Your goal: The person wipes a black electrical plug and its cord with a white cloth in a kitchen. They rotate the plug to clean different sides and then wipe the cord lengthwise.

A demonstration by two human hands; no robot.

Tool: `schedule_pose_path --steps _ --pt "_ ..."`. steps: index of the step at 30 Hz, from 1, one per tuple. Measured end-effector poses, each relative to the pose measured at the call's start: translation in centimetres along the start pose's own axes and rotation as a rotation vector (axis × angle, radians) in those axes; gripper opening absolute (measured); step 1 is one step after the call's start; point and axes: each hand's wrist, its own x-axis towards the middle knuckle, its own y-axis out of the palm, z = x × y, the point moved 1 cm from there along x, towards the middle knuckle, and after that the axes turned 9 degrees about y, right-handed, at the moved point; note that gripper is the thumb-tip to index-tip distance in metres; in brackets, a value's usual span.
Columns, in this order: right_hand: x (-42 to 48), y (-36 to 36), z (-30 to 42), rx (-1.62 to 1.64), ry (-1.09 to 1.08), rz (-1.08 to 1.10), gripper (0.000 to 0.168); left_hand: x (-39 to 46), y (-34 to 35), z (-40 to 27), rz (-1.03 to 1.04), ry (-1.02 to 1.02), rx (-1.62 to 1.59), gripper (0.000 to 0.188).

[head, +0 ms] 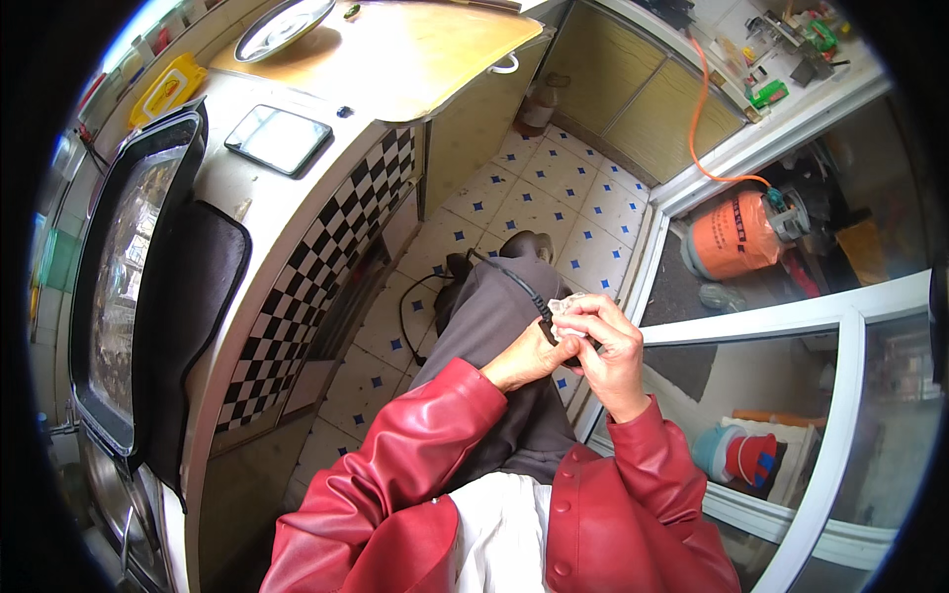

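In the head view, my left hand is closed around a dark object at the end of a black cable, above my lap. My right hand pinches a crumpled whitish cloth or tissue against that object. My fingers hide most of the object, so its kind is unclear. The cable runs up from my hands across my grey trousers, and a black cable loop lies by my leg near the tiled floor.
At left, a counter carries a glass-topped black appliance, a tablet-like device and a yellow packet. A white-framed glass door stands at right, with an orange-wrapped gas cylinder and orange hose beyond.
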Motion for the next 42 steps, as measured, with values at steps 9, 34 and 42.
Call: schedule_pose_path --steps 9,34,42 --pt "-3.4 -5.0 0.1 -0.198 0.183 -0.036 0.018 0.3 -0.1 -1.8 -0.100 0.088 0.431 0.077" --pt "2.1 -4.2 0.6 -0.173 0.046 -0.210 0.021 0.3 1.0 -1.9 -0.258 0.340 0.689 0.056" --pt "2.7 -2.0 -0.8 -0.331 -0.027 -0.130 0.020 0.4 1.0 -1.3 -0.276 0.280 0.662 0.053"
